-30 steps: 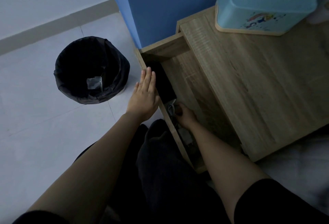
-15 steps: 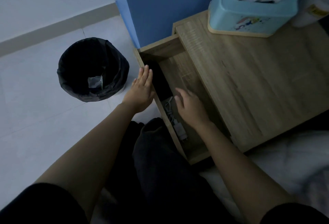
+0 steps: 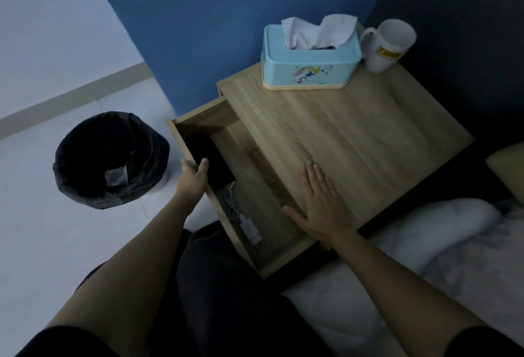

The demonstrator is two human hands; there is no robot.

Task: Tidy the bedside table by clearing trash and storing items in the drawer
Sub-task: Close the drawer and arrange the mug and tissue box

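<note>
- We find the drawer [image 3: 255,186] of the bedside table [image 3: 354,135] pulled out toward the near left.
- The left hand [image 3: 194,176] grips the drawer's front panel, thumb inside the rim, fingers hidden behind the panel.
- The right hand [image 3: 320,203] lies flat and released, palm down, on the near edge of the table top, holding nothing.
- Inside the drawer, a white charger with coiled cable [image 3: 243,220] lies against the front panel at the near end; a dark flat item [image 3: 209,158] sits farther in, too shadowed for us to identify.
- A blue tissue box [image 3: 309,70] and a white mug [image 3: 388,45] stand at the far side of the table top.
- On the floor to the left stands a black-lined bin [image 3: 110,158]; a pale scrap [image 3: 116,176] lies within, its nature unclear.
- Lighting is dim; bedding [image 3: 425,243] at the near right is cut off by the frame.
</note>
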